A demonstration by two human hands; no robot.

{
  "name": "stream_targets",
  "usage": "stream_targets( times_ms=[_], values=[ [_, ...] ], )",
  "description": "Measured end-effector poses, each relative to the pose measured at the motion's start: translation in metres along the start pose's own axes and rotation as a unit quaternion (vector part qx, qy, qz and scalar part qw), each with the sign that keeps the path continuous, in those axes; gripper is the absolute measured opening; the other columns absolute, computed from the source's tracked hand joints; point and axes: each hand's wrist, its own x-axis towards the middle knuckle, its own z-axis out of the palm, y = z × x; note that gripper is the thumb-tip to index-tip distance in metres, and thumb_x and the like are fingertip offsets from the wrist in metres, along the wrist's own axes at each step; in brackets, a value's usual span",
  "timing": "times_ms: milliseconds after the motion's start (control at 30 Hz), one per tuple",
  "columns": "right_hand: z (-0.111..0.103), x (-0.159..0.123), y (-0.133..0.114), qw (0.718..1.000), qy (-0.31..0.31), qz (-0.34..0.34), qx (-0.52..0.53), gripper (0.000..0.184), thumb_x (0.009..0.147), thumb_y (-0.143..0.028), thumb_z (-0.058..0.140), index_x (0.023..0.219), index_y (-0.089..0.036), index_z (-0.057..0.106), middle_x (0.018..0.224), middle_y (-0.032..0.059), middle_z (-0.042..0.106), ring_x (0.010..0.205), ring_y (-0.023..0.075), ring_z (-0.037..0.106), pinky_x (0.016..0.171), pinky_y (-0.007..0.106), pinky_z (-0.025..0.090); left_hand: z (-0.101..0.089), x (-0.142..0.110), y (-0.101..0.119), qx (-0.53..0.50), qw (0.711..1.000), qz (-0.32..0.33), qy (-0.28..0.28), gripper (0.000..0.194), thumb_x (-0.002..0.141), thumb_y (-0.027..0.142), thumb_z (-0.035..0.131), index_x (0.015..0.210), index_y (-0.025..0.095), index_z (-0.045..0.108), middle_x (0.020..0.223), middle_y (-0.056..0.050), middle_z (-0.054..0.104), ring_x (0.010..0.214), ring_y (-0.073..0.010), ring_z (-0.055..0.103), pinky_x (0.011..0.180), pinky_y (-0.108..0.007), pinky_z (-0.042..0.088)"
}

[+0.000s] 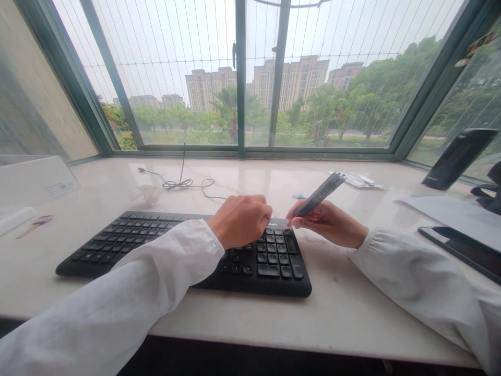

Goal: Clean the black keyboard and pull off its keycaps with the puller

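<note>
Far left on the counter [235, 319] there's a white box [37, 180], at about 10 o'clock from the keyboard. Below it, closer to 9 o'clock, lies a small slim thing [35, 226] with a dark reddish end, too blurry for me to name. Next over is the black keyboard [97, 245], lying a bit askew across the middle, number pad at its 3 o'clock end. Up at 12 o'clock from it, a thin dark cable [178, 184] sits in a loose tangle, with a crumpled see-through bit [148, 195] just beside it toward 8 o'clock.

The left hand [245, 222] is over the keyboard's 2 o'clock part, back of the hand up, fingers curled into a fist. Can't tell if anything's tucked inside, or if it's actually touching the keys. Right hand [332, 224] is at its 3 o'clock, near but apart, by the keyboard's top right corner. Those fingers are pinched around a dark stick-like bundle [320, 194], which tilts up with its pale tips aimed at 2 o'clock.

From the right hand: white packet [358, 180] at 1 o'clock, dark cylinder [457, 159] leaning at 2, white paper [442, 211] around 3, and a dark phone [465, 250] just past 3.
</note>
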Motion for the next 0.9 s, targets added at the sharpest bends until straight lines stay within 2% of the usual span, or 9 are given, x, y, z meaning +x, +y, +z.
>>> stream_targets(
  times_ms=[200,333,567,733,900],
  values=[
    [-0.003,0.002,0.006,1.000,0.000,-0.013,0.007,0.050,0.071,-0.062,0.074,0.090,-0.016,0.074,0.078,0.0057,0.070,0.074,0.0196,0.063,0.067,0.032,0.051,0.002,0.000,-0.001,0.000,1.000,0.001,0.001,0.027,0.088,0.021,0.046,0.075,0.023,0.070,0.086,0.000,0.068,0.062,-0.0148,0.055,0.053,-0.028,0.028],
    [-0.006,0.002,0.007,0.999,-0.009,-0.037,-0.027,0.045,0.075,-0.059,0.073,0.090,-0.017,0.075,0.080,0.0061,0.071,0.076,0.0201,0.065,0.068,0.032,0.052,0.002,0.000,-0.002,-0.004,1.000,0.001,0.003,0.027,0.087,0.021,0.046,0.074,0.022,0.070,0.087,0.000,0.068,0.062,-0.0146,0.055,0.053,-0.029,0.028],
    [-0.010,-0.003,0.000,0.993,-0.034,-0.056,-0.097,0.038,0.079,-0.054,0.071,0.096,-0.019,0.073,0.088,0.0057,0.075,0.085,0.0221,0.068,0.080,0.035,0.053,0.003,-0.001,-0.002,-0.011,1.000,0.003,0.007,0.028,0.088,0.021,0.046,0.073,0.022,0.069,0.085,0.000,0.067,0.061,-0.0139,0.054,0.053,-0.028,0.028],
    [-0.012,-0.006,-0.005,0.983,-0.033,-0.086,-0.157,0.036,0.081,-0.051,0.070,0.096,-0.019,0.074,0.091,0.0060,0.075,0.083,0.0220,0.069,0.076,0.034,0.054,0.002,0.000,-0.002,-0.010,1.000,0.006,0.010,0.029,0.089,0.020,0.045,0.073,0.021,0.070,0.084,0.000,0.067,0.061,-0.0137,0.053,0.053,-0.028,0.027],
    [-0.013,-0.009,-0.011,0.965,-0.047,-0.146,-0.213,0.028,0.087,-0.044,0.066,0.097,-0.018,0.073,0.090,0.0067,0.074,0.079,0.0188,0.069,0.073,0.030,0.054,0.003,0.000,-0.002,-0.011,1.000,0.010,0.009,0.027,0.088,0.019,0.047,0.073,0.021,0.070,0.084,0.000,0.067,0.060,-0.0136,0.053,0.052,-0.028,0.028]
  ],
)
